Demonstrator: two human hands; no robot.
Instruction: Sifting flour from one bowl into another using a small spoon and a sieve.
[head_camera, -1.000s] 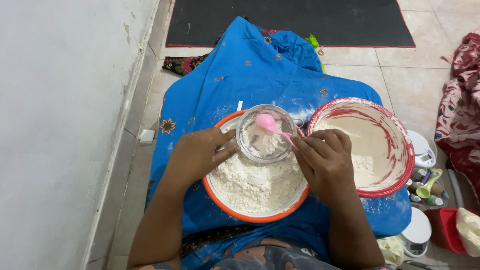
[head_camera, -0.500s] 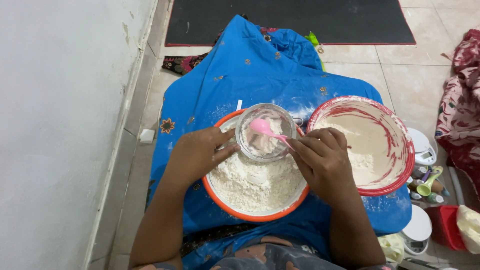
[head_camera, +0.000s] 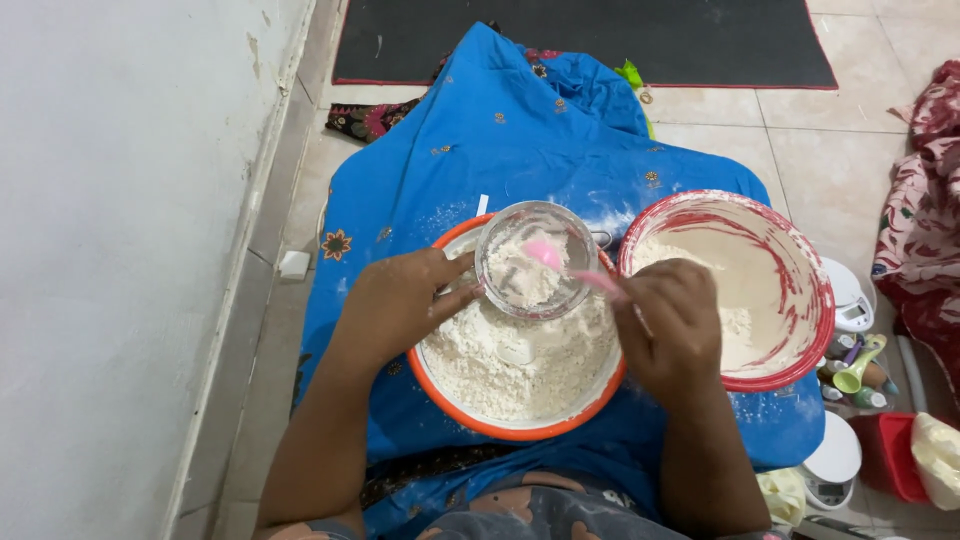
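A round metal sieve (head_camera: 533, 258) with lumps of flour in it sits over an orange bowl (head_camera: 470, 415) full of sifted flour. My left hand (head_camera: 395, 305) grips the sieve's left rim. My right hand (head_camera: 672, 328) holds a pink spoon (head_camera: 560, 263) whose tip presses into the flour inside the sieve. Both bowls rest on a blue cloth (head_camera: 500, 140) spread on the floor.
A red bowl (head_camera: 800, 300) smeared with flour stands right of the orange one. Small scales (head_camera: 850, 300), bottles and a green scoop (head_camera: 860, 370) lie at the right edge, with a red tub (head_camera: 895, 455) below. A wall runs along the left; a dark mat (head_camera: 600, 40) lies ahead.
The pink spoon has shifted down and left inside the sieve, stirring the flour. My left hand stays on the sieve's rim.
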